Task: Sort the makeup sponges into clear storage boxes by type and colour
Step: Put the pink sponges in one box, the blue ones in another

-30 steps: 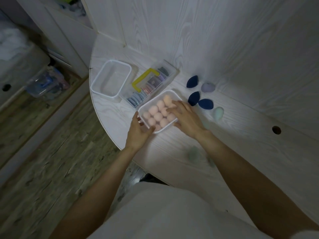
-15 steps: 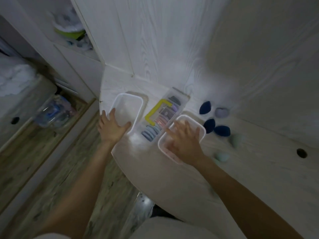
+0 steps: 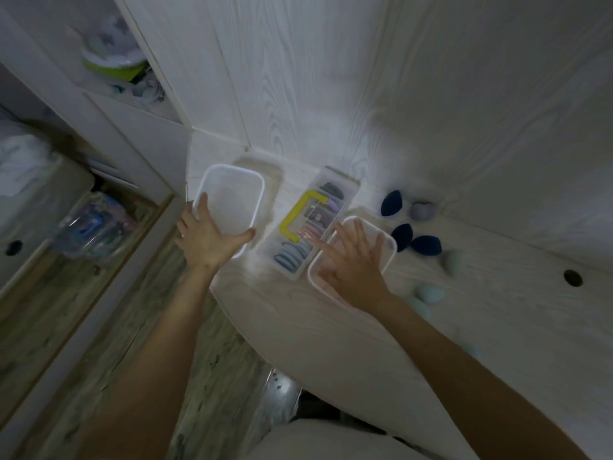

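Since a second ago the left hand (image 3: 208,239) has left the sponge box (image 3: 388,257) and now grasps the empty clear box (image 3: 232,197) at the table's (image 3: 331,327) left end. Right hand (image 3: 355,263) lies flat, fingers spread, over the sponge box. Dark blue sponges (image 3: 403,237) sit just beyond.
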`<control>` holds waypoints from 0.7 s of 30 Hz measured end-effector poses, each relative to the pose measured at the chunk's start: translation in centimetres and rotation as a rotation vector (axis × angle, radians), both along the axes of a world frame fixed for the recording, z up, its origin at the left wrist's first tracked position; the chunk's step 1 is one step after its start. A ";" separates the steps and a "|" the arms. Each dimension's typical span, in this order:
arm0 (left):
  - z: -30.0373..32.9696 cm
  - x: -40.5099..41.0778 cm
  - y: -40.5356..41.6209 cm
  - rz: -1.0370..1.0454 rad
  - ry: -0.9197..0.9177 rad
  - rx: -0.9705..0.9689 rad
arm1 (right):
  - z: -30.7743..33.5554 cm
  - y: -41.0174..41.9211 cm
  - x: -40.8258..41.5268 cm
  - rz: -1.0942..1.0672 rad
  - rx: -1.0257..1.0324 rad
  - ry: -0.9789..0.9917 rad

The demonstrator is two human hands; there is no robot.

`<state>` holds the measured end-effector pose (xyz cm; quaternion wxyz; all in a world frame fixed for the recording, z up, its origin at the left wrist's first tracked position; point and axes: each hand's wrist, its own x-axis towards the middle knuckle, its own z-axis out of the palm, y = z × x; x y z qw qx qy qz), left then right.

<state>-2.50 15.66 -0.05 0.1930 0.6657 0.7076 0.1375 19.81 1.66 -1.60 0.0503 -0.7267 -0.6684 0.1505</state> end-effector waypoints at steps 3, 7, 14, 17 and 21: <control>2.8 -0.5 -4.1 -0.046 -0.113 0.105 | 3.7 -1.4 -1.5 -0.125 0.177 0.482; 4.2 1.5 -12.6 -0.195 -0.174 0.084 | 6.8 -4.5 -3.0 -0.183 0.073 1.097; 3.3 3.5 -22.6 -0.256 -0.490 -0.005 | 4.3 -11.4 -3.3 -0.286 0.249 1.164; 3.1 3.4 -24.8 -0.067 -0.738 -0.198 | 3.6 -13.7 -1.7 -0.319 0.200 1.092; 1.2 2.5 -27.1 -0.097 -0.890 -0.447 | 2.3 -16.3 0.9 -0.194 0.018 1.029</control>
